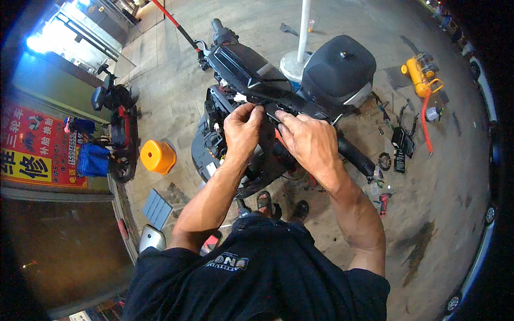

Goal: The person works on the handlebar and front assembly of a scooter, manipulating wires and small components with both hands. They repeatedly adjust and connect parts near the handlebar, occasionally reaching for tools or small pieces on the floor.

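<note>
A black motor scooter (246,67) stands before me with its front panels opened and wires and inner parts bared. My left hand (243,128) is at the edge of its black upper cover, thumb and forefinger pinched together; what lies between them is too small to make out. Close by on the right, my right hand (311,140) reaches to the same edge with bent fingers gathered at the tips. Whatever those fingers grip is hidden by the hand. Below the hands, the dark front shell (203,152) hangs around the exposed parts.
An orange stool (158,157) stands at left, near a parked red scooter (124,128). A white pole (304,32) rises behind the scooter. Rightward on the ground are a tool case (399,160), a red drill (384,203) and a yellow air compressor (420,75) with a red coiled hose (428,123).
</note>
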Available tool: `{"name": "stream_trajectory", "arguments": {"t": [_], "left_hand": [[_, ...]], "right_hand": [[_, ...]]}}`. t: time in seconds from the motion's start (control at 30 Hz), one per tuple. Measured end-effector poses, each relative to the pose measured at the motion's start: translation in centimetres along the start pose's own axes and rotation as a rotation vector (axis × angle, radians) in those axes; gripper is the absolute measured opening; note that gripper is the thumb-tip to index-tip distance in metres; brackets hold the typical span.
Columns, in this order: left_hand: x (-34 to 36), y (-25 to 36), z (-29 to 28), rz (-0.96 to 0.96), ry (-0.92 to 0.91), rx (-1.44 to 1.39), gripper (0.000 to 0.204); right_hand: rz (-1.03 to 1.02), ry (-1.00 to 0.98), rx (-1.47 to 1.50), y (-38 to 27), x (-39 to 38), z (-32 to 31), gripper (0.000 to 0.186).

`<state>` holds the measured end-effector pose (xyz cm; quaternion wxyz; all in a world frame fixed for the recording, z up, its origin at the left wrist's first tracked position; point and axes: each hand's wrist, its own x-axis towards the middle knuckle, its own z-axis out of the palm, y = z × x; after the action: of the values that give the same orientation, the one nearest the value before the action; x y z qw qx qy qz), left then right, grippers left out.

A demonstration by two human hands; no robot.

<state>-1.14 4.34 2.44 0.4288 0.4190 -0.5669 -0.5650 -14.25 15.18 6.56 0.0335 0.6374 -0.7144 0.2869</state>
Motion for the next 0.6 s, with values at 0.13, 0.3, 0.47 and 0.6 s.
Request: {"name": "stream_trajectory", "arguments": {"t": [0.13, 0.3, 0.47, 0.6], "left_hand": [[0.2, -0.3, -0.2, 0.006, -0.050, 0.007, 0.018], [0.4, -0.4, -0.3, 0.053, -0.046, 0.029, 0.018], [0.0, -0.7, -0.9, 0.156, -0.023, 0.233, 0.017], [-1.0, -0.6, -1.7, 0.610, -0.008, 0.376, 0.020]], "right_hand": [[-0.009, -0.003, -0.039, 0.2, 0.7, 0.4, 0.021], [0.024, -0.052, -0.057, 0.1, 1.2, 0.3, 0.020], [-0.005, -0.070, -0.014, 0.0, 1.5, -0.2, 0.019], [-0.025, -0.122, 0.006, 0.1, 1.7, -0.8, 0.021]]}}
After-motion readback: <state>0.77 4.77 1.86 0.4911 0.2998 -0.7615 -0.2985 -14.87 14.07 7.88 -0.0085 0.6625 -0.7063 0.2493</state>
